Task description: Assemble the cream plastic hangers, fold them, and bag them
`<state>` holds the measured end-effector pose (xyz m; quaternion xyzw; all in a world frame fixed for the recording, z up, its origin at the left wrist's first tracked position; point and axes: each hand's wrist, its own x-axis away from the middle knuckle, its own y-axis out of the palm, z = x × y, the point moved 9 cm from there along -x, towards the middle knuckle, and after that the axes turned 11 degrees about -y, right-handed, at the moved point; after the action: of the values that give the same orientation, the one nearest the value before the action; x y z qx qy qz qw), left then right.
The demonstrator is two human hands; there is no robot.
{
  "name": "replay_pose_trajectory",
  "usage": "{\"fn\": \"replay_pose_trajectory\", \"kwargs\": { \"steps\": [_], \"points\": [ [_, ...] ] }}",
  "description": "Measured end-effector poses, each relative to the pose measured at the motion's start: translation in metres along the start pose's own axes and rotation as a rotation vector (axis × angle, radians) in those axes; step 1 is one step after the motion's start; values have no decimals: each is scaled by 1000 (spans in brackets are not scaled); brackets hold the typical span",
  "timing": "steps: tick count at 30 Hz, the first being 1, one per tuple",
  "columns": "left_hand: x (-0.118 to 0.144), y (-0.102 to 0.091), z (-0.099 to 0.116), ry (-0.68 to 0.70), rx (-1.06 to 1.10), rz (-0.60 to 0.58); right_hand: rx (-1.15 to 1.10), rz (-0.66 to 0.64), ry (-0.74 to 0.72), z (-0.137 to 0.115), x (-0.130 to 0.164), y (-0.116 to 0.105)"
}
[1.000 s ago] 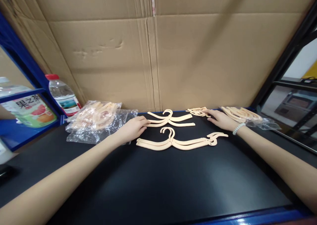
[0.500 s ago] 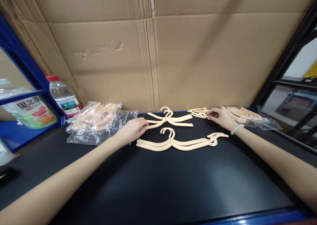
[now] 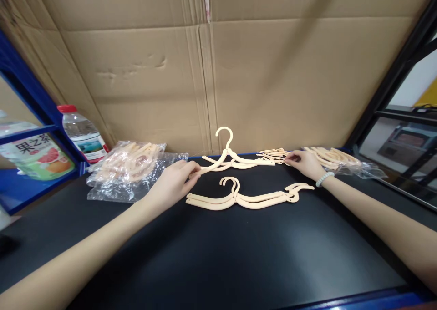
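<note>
Tilting up now, the cream hanger (image 3: 228,157) is pinched at its arm tip by the left hand (image 3: 172,182) (flat earlier); behind the hanger stack (image 3: 239,196), loose pieces (image 3: 273,155) are fingered by the right hand (image 3: 305,163), grip unclear.

A flat black table top (image 3: 239,255) carries a stack of cream plastic hangers (image 3: 239,198) near its middle. Left of that stack lie clear plastic bags of hangers (image 3: 129,169); right and behind it, a small cream pile (image 3: 273,154), possibly loose hanger pieces, and another clear bag (image 3: 341,160).
</note>
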<state>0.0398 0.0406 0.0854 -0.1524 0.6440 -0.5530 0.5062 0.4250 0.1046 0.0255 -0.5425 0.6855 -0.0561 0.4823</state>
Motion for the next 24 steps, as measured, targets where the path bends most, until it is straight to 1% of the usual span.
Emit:
{"fn": "replay_pose_trajectory", "kwargs": {
  "steps": [4, 7, 9, 11, 15, 18, 22, 24],
  "points": [
    [8, -7, 10, 22, 1, 8, -138, 82, 73, 2, -1, -10],
    [12, -10, 16, 29, -8, 16, -242, 138, 121, -1, 1, -20],
    [14, -9, 20, 27, -15, 29, -310, 154, 148, -7, 4, -24],
    [15, -7, 22, 24, -27, 41, -424, 146, 196, -14, 9, -24],
    [17, -2, 20, -6, -28, 80, -671, 87, 317, -32, 21, -13],
    [19, -2, 16, -15, -14, 110, -721, 21, 383, -43, 28, -2],
    [21, -2, 11, -22, -2, 137, -841, -95, 527, -53, 39, 23],
    [21, 1, 10, -30, 0, 131, -915, -111, 582, -57, 43, 32]
  ]
}}
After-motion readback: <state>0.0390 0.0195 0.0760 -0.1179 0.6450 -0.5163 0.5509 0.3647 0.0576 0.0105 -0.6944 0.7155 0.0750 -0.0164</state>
